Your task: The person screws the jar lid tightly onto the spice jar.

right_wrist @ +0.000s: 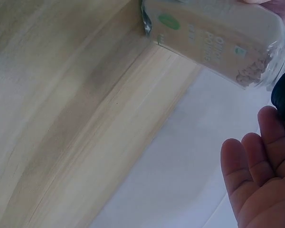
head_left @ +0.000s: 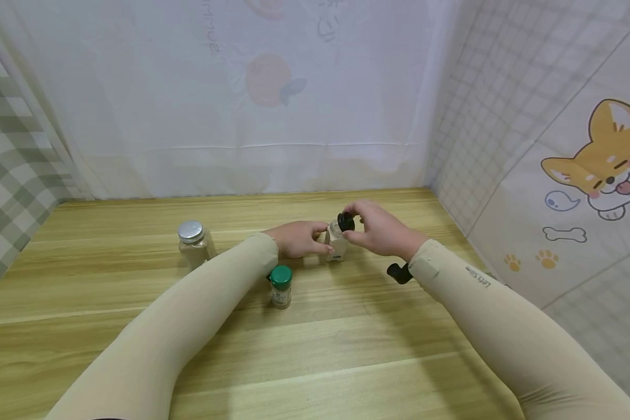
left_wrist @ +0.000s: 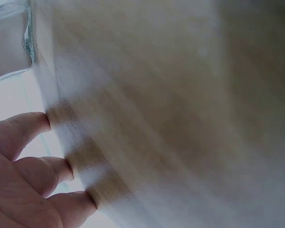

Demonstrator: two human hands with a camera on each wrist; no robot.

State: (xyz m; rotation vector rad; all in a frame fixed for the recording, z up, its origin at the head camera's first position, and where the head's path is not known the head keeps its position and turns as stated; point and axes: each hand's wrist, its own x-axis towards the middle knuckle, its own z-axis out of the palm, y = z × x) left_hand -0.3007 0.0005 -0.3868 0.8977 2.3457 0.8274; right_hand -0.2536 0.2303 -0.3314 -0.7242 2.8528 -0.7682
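Observation:
A clear glass spice jar (head_left: 336, 245) with pale powder inside stands on the table; in the right wrist view its label on the jar (right_wrist: 199, 38) reads like onion powder. My left hand (head_left: 296, 239) holds the jar's side between thumb and forefinger. In the left wrist view, its other fingers (left_wrist: 45, 173) reach down to the tabletop. My right hand (head_left: 380, 230) pinches a black cap (head_left: 346, 221) at the jar's mouth, its other fingers (right_wrist: 263, 161) loosely extended. The cap sits tilted there; whether it is still threaded on, I cannot tell.
A green-capped spice bottle (head_left: 280, 287) stands by my left forearm, a dark piece partly hidden behind it. Farther left is a silver-lidded jar (head_left: 195, 244). A black object (head_left: 399, 273) lies partly under my right sleeve. Curtains (head_left: 241, 169) border the wooden table (head_left: 315, 350).

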